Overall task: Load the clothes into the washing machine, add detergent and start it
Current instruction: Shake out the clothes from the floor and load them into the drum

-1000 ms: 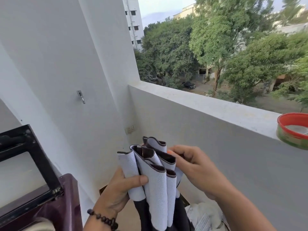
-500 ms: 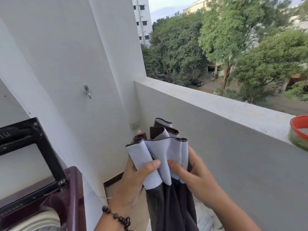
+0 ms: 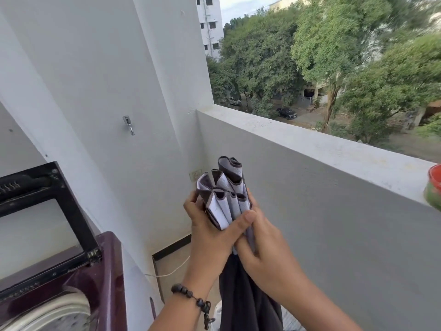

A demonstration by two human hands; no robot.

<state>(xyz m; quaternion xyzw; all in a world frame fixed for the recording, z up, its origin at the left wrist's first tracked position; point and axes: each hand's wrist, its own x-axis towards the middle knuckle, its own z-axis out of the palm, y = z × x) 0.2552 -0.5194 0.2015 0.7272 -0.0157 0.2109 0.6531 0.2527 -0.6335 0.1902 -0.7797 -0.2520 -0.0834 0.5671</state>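
A dark garment [image 3: 241, 295] with a white-lined, bunched waistband [image 3: 224, 194] hangs in front of me. My left hand [image 3: 210, 232], with a bead bracelet at the wrist, grips the gathered band, thumb across its front. My right hand [image 3: 260, 249] clasps the same bunch from the right, just below the folds. The maroon top-load washing machine [image 3: 95, 278] stands at the lower left with its black-framed lid [image 3: 69, 211] raised; the pale drum rim [image 3: 59, 309] shows inside.
A grey balcony parapet [image 3: 322, 187] runs along the right, with a red-rimmed tub [image 3: 434, 187] on its ledge. A white wall with a metal hook [image 3: 128, 125] rises on the left. A thin white cord [image 3: 167, 273] lies on the floor, and a pale fabric pile [image 3: 290, 322] sits at the bottom edge.
Both hands have gathered the waistband into a tighter bunch and closed together round it. The view has shifted right, showing more of the washer.
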